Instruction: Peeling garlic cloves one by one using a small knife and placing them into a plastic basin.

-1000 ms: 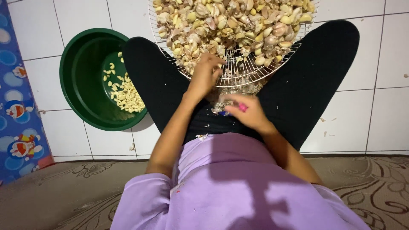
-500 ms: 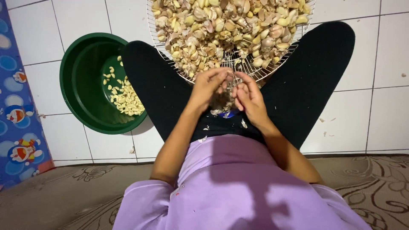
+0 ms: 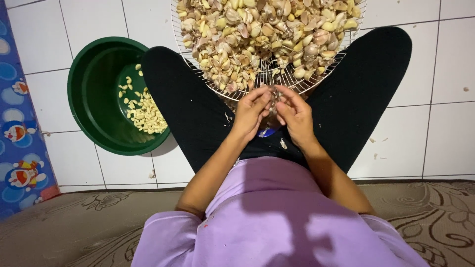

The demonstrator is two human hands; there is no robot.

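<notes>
Papery garlic clove (image 3: 273, 96) was pinched between both hands, just below the wire tray (image 3: 316, 81).
Left hand (image 3: 251, 114) and right hand (image 3: 296, 114) each had a narrow fingertip grip on it; it looked light, small and slippery.

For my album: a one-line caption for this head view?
Both hands, left hand and right hand, pinch a garlic clove below a wire tray.

The floor (image 3: 435, 64) was white tile with thin dark grout lines. The bowl (image 3: 94, 99) was deep green, its peeled cloves (image 3: 146, 114) pale yellow. On the white wire tray (image 3: 341, 47) the garlic (image 3: 262, 34) ran tan, cream and faintly pink — papery. Black trousers (image 3: 193, 104), a lilac shirt (image 3: 272, 217), a brown scroll-patterned mat (image 3: 74, 227), a blue cartoon-printed cloth (image 3: 17, 123).
</notes>
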